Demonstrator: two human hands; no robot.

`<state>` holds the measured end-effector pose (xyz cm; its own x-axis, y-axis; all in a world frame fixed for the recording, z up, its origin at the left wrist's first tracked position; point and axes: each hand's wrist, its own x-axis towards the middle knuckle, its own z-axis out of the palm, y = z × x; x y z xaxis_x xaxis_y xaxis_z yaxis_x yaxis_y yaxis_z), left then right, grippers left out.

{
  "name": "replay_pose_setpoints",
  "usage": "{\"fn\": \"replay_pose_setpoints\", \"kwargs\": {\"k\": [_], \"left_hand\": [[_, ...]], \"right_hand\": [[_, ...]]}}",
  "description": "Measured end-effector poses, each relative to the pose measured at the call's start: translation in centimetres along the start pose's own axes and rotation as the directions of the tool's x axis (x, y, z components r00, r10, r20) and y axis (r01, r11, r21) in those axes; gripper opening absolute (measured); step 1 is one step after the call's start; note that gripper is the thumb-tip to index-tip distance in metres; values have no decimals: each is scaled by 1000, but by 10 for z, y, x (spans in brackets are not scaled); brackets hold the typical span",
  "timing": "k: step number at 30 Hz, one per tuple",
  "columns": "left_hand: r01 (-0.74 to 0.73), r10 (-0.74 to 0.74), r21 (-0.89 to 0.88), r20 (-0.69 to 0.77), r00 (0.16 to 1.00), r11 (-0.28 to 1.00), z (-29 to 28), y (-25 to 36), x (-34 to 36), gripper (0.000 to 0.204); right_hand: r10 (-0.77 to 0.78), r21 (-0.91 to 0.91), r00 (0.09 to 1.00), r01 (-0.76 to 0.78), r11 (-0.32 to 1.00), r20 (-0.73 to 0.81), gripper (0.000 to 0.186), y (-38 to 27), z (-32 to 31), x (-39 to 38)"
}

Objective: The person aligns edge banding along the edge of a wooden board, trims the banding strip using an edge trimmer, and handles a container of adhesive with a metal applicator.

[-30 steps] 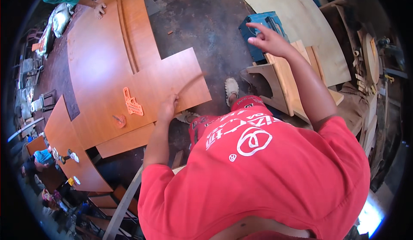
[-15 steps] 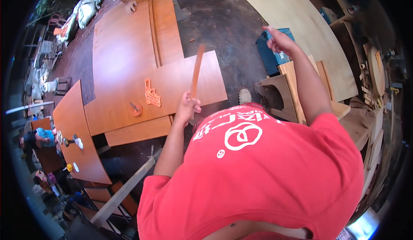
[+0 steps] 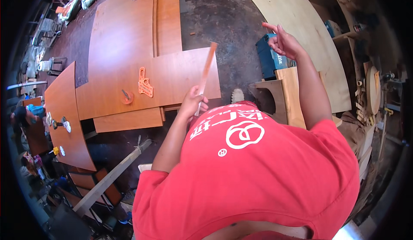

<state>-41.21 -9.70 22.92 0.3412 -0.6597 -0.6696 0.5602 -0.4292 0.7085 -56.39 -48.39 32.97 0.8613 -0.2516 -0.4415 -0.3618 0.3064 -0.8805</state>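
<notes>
The left hand [image 3: 193,104] is closed around the lower end of a thin wooden strip [image 3: 205,74] that slants up and away over the brown panel [image 3: 172,78], while the right hand [image 3: 282,42], empty, lifts half-open beside the blue tool case [image 3: 269,59], seemingly for balance.

We're in a red short-sleeved tee [image 3: 258,171] w/ white print on the chest: a line of characters, a round ring logo under it, plus a tiny circled mark. Forearms bare, no gloves. One pale shoe [image 3: 237,96].
</notes>
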Motion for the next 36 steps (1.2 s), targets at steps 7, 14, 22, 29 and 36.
{"fn": "replay_pose_setpoints", "kwargs": {"k": [7, 14, 22, 29, 36], "left_hand": [[-2, -34, 168, 210, 977, 986, 52, 60, -2, 41], [-45, -42, 284, 294, 955, 958, 69, 95, -19, 41], [-136, 43, 267, 326, 944, 954, 73, 108, -38, 41], [-248, 143, 321, 316, 938, 914, 75, 108, -48, 42], [-289, 167, 366, 329, 929, 884, 72, 107, -50, 42]], "right_hand": [[-178, 68, 977, 171, 983, 116, 78, -28, 34, -21], [-301, 148, 951, 287, 946, 78, 78, -25, 58, -22], [-295, -80, 950, 288, 954, -100, 69, -31, 73, -26], [-273, -186, 947, 241, 953, -170, 67, -38, 73, -27], [-217, -233, 954, 167, 958, -208, 62, -52, 66, -30]]}}
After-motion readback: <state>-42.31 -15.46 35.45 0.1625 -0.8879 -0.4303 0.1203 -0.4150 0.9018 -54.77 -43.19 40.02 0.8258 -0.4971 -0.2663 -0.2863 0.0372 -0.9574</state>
